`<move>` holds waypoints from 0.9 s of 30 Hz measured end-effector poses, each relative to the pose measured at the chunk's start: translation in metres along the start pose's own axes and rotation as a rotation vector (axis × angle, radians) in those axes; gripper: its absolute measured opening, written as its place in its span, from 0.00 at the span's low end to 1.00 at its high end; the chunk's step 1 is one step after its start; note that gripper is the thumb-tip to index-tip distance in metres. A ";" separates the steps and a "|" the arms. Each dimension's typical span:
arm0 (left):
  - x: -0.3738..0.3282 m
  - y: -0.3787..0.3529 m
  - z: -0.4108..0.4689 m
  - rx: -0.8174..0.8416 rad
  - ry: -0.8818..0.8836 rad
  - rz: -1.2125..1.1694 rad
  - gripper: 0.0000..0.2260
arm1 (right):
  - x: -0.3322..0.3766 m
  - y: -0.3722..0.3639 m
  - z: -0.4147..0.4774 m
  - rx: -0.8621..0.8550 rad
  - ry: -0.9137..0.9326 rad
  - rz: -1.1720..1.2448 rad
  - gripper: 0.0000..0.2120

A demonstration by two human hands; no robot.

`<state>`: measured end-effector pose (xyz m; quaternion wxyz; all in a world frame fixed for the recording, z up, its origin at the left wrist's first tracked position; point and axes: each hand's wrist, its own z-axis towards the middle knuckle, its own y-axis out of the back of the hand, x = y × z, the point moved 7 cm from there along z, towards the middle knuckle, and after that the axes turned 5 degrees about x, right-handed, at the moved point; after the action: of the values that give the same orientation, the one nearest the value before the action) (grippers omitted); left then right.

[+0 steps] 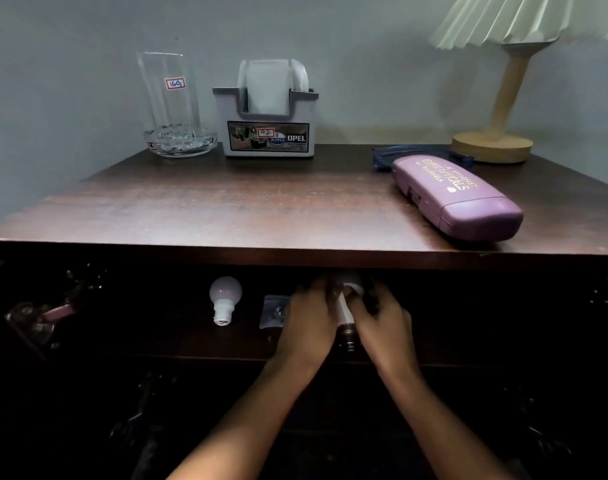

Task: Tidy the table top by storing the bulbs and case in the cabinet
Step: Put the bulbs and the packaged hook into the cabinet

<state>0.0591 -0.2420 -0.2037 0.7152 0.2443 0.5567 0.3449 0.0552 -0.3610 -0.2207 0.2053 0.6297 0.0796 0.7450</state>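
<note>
We are holding a bulb (pixel 344 308) with our left hand (pixel 307 320) and right hand (pixel 382 322), down inside the cabinet (pixel 122 341). Another bulb (pixel 225 299) is lying there too. The purple case (pixel 455 195) is waiting on the table top (pixel 226 199), up and to the right, lying slanted, nearer our right hand.

Dark wooden table top (pixel 226 202) above an open cabinet shelf (pixel 191 344), each carrying a few things.

At the table's back edge, left of centre, a tall clear glass (pixel 169 98) stands in a glass dish (pixel 179 142), just beside a grey tissue holder (pixel 266 124); a lamp (pixel 493 145) stands at the back right corner. A purple spectacle case (pixel 458 199) lies slanted near the right front edge, with blue glasses (pixel 385 157) just behind it. On the shelf under the front edge a white bulb (pixel 224 297) lies with its cap toward the viewer, near a small clear packet (pixel 273 311); a second bulb (pixel 346 308) sits between two hands. The shelf's left end is too dark to read.
</note>
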 end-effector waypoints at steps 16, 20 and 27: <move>-0.011 0.007 -0.006 -0.004 0.034 0.030 0.03 | 0.001 0.003 0.004 -0.012 0.017 -0.037 0.18; -0.013 0.003 -0.009 -0.008 -0.026 0.023 0.03 | 0.001 0.006 0.003 -0.027 0.014 -0.039 0.17; -0.010 0.026 -0.038 -0.215 -0.052 0.030 0.10 | 0.017 0.017 -0.025 -0.088 0.049 -0.135 0.26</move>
<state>0.0157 -0.2345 -0.1885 0.7464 0.1832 0.4939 0.4067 0.0253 -0.3662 -0.2034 0.2804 0.5948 0.0939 0.7475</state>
